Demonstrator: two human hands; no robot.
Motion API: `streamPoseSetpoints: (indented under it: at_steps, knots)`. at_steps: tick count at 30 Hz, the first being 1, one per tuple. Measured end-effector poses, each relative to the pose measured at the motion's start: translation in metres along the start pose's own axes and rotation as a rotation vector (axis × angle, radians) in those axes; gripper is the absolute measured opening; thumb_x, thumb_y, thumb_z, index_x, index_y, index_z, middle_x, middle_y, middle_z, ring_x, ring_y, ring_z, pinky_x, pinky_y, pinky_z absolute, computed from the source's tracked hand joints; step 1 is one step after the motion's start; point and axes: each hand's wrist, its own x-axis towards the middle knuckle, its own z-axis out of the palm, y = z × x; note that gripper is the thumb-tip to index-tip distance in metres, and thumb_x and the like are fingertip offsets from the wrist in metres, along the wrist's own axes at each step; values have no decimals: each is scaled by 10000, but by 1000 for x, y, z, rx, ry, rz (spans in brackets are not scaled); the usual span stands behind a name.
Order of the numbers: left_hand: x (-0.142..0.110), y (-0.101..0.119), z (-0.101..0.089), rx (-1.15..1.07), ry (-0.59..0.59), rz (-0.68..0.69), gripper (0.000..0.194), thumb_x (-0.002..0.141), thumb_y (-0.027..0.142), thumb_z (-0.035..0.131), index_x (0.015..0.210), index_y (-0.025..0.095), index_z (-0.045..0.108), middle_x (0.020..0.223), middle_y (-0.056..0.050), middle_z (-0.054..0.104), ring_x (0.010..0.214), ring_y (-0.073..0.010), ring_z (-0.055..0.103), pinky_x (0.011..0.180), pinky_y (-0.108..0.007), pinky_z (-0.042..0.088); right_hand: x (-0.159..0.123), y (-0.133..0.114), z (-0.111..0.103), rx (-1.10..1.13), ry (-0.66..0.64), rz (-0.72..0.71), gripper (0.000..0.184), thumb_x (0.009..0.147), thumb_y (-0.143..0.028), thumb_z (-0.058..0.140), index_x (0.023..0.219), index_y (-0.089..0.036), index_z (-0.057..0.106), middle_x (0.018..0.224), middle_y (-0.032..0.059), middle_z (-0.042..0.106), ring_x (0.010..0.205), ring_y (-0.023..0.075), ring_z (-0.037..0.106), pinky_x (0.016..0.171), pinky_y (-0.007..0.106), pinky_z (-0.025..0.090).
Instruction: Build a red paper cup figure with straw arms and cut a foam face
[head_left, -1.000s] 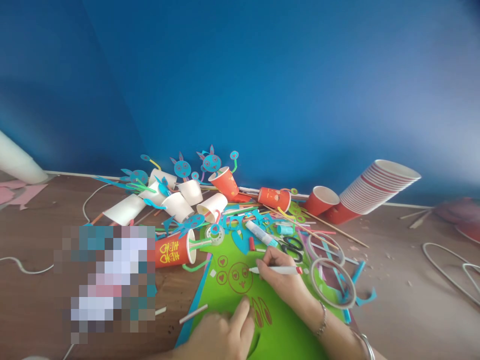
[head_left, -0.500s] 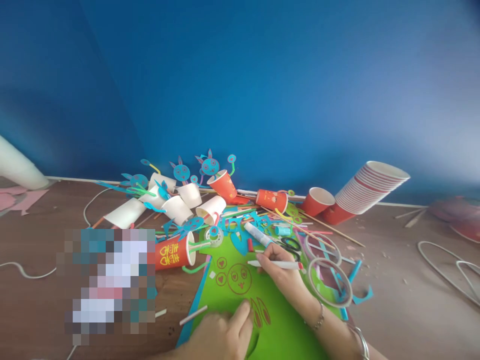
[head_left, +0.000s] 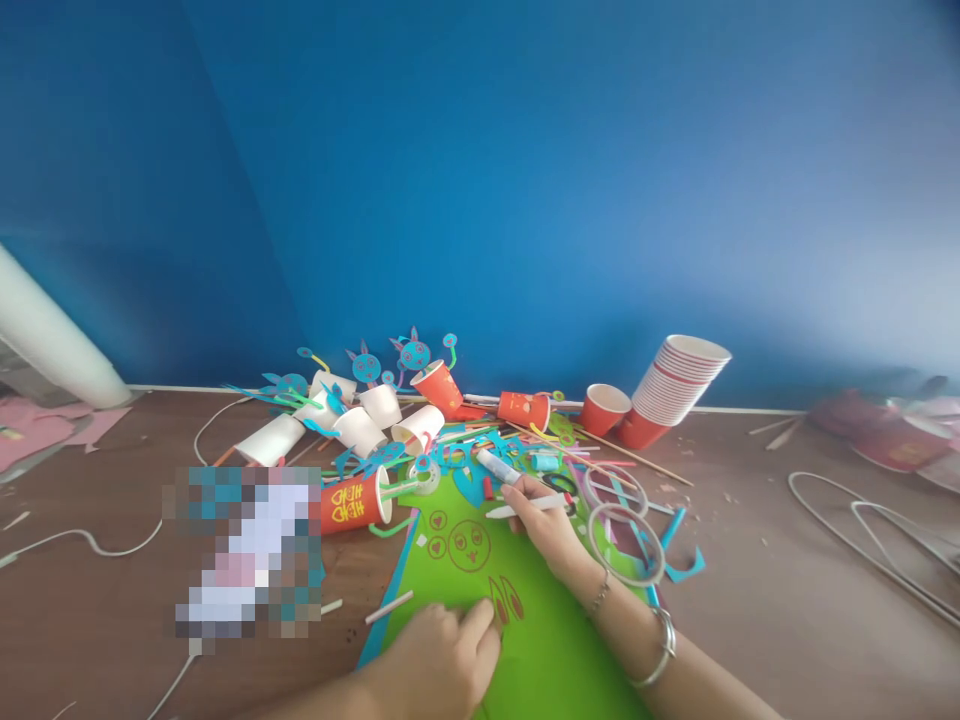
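Note:
My right hand [head_left: 544,520] is closed around a white marker [head_left: 551,505] with a red end and holds it over the green paper [head_left: 555,670]. Drawn on this sheet in reddish lines are a round face [head_left: 469,546], two small circles with hearts at its left, and two pointed ear shapes [head_left: 506,600]. Close to the ears, my left hand [head_left: 450,650] has its fingers curled together against the paper; its fingertips are partly hidden. A glue stick [head_left: 499,466] and a small red cap [head_left: 488,488] lie just beyond the right hand.
Paper cups lie at the left and back, among them a red cup [head_left: 349,505] and several with blue paper animals [head_left: 366,367]. Tape rolls [head_left: 626,543] rest right of the paper. A leaning cup stack [head_left: 675,390] stands near the blue wall. Cables [head_left: 825,540] cross the floor.
The view has shifted, so the cups and paper appear slightly smaller and the cup stack further left. Both hands keep nearly the same places over the paper, the marker still in my right.

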Motion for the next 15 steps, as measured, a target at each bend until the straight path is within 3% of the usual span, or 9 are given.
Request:
streamPoseSetpoints:
  at_steps: [3, 6, 8, 12, 15]
  knots:
    - [-2, -11, -12, -7, 63, -39, 127, 859, 129, 508, 923, 159, 613, 956, -76, 650, 713, -216, 651, 489, -286, 514, 1, 0, 1, 14, -2, -13, 386, 742, -484, 631, 520, -232, 441, 397, -57, 452, 415, 99, 344, 452, 253, 273]
    - [-6, -29, -16, -38, 248, -357, 261, 878, 73, 457, 1077, 184, 584, 904, -42, 636, 673, -182, 637, 583, -286, 533, 3, 1, 2, 34, -3, -16, 410, 723, -502, 638, 515, -237, 404, 391, -74, 396, 400, 89, 306, 429, 246, 241]
    - [-10, -42, -14, -34, 377, -474, 297, 887, 62, 425, 1110, 190, 574, 873, -39, 623, 689, -184, 638, 599, -286, 530, 3, 1, 2, 45, -1, -15, 419, 710, -505, 647, 517, -240, 387, 388, -80, 382, 392, 86, 296, 420, 242, 224]
    - [-19, -65, -6, 31, 586, -510, 353, 877, 28, 361, 1108, 184, 577, 914, -64, 629, 845, -215, 651, 727, -331, 544, 3, -1, 2, 55, -1, -16, 395, 711, -476, 664, 525, -235, 412, 380, -73, 417, 381, 87, 313, 417, 238, 226]
    - [-26, -75, 0, 76, 664, -542, 339, 893, 46, 353, 1095, 193, 581, 966, -67, 651, 888, -217, 662, 737, -325, 544, 2, -3, 1, 55, 2, -17, 380, 715, -488, 668, 537, -226, 459, 369, -69, 430, 362, 86, 309, 407, 237, 218]
